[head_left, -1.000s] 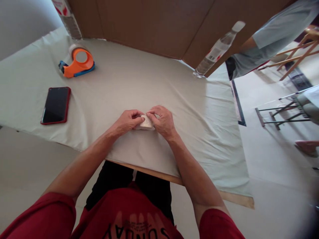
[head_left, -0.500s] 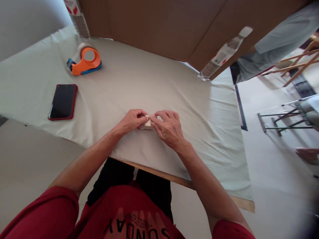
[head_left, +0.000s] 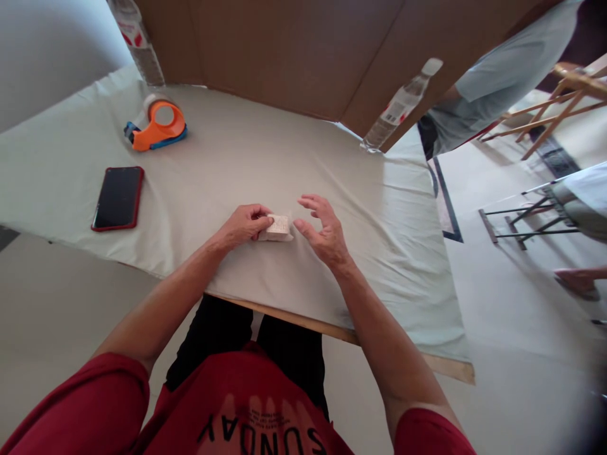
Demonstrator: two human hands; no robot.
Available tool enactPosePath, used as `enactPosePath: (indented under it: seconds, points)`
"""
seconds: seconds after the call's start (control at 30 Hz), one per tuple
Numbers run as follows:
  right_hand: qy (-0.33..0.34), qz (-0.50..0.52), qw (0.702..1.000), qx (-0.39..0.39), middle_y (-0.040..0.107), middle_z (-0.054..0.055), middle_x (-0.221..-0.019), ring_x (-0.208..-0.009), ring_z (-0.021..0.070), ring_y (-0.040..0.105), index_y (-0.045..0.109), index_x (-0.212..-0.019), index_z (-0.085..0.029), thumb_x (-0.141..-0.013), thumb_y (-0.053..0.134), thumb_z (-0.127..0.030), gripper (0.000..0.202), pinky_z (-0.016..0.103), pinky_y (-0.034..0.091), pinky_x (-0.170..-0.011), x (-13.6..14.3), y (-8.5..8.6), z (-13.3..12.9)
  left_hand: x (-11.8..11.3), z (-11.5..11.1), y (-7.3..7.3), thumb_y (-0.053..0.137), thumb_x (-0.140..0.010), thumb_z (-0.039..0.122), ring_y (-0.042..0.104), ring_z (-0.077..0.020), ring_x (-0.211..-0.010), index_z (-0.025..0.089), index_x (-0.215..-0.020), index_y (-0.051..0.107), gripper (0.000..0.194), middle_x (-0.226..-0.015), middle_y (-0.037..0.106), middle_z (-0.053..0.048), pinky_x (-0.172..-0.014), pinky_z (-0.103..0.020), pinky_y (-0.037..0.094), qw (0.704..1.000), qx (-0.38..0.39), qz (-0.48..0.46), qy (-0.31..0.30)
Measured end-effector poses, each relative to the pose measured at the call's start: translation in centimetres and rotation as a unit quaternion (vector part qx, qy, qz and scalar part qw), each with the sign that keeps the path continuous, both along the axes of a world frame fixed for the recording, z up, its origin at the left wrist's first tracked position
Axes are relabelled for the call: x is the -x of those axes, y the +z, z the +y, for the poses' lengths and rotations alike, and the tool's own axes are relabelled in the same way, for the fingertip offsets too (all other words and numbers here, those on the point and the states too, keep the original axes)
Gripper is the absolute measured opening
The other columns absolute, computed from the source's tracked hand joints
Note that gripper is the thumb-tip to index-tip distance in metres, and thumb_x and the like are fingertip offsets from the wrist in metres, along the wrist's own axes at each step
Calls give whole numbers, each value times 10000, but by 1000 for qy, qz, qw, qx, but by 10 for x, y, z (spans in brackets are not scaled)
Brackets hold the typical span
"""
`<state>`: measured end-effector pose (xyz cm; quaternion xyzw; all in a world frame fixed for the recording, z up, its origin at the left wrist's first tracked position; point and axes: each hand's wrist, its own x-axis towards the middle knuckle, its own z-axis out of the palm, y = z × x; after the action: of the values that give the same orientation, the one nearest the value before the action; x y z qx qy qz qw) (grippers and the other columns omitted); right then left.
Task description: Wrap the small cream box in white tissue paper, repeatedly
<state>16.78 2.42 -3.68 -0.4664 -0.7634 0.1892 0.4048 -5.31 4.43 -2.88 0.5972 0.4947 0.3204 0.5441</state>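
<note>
A small whitish block-shaped packet, seemingly in clear wrap, lies on the cloth-covered table close to its front edge. My left hand grips the packet's left end, thumb on top and fingers curled at the far side. Just right of the packet, my right hand is raised with thumb and fingers spread, holding nothing. What is printed on the packet is too small to read.
An orange tape dispenser and a red-cased phone lie at the left. Water bottles stand against a cardboard panel at the back. A person in a grey shirt is beyond the panel at right.
My right hand has let go of the packet and opened, moving slightly right. More of the packet shows now. My left hand still holds it. The whole view has shifted a little.
</note>
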Motion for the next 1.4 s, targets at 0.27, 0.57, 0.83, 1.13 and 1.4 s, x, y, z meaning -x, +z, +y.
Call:
enactPosePath:
  seconds: [0.27, 0.57, 0.83, 1.13, 1.4]
  points:
    - [47, -63, 997, 19, 546, 137, -1494, -1386, 297, 505, 667, -1315, -271, -923, 627, -512, 462, 512, 409, -1136, 13, -27, 10, 0, -2, 1, 650, -766, 407, 476, -99, -510, 120, -996, 702, 372, -549, 529, 52, -551, -238, 396, 1000, -8, 0, 3]
    - [28, -118, 992, -40, 594, 114, -1436, -1367, 301, 514, 722, -1187, -282, -963, 594, -411, 289, 517, 369, -1129, 19, -21, 1, -1, -1, 3, 637, -779, 396, 472, -98, -506, 125, -1000, 695, 354, -559, 532, 52, -545, -235, 398, 1000, -3, 5, 4]
    - [37, 4, 999, 27, 486, 182, -1541, -1433, 329, 455, 483, -1435, -253, -835, 683, -634, 739, 541, 405, -1117, 10, -24, 4, -1, -2, 5, 638, -762, 391, 472, -101, -514, 120, -996, 696, 363, -567, 529, 51, -540, -237, 390, 1000, -4, 7, 3]
    - [34, -170, 983, -57, 597, 119, -1452, -1405, 313, 481, 690, -1273, -280, -963, 592, -442, 363, 508, 350, -1137, 18, -25, 5, -1, -1, 0, 633, -793, 385, 464, -89, -527, 131, -1007, 700, 339, -635, 569, 36, -529, -225, 380, 1000, -9, 0, 2]
    - [17, -86, 994, -63, 524, 172, -1514, -1411, 328, 483, 561, -1388, -225, -906, 616, -592, 607, 526, 376, -1147, 12, -30, -2, 0, -1, 0, 640, -775, 412, 466, -95, -521, 112, -1016, 689, 388, -582, 529, 52, -536, -230, 379, 1000, -6, -6, -6]
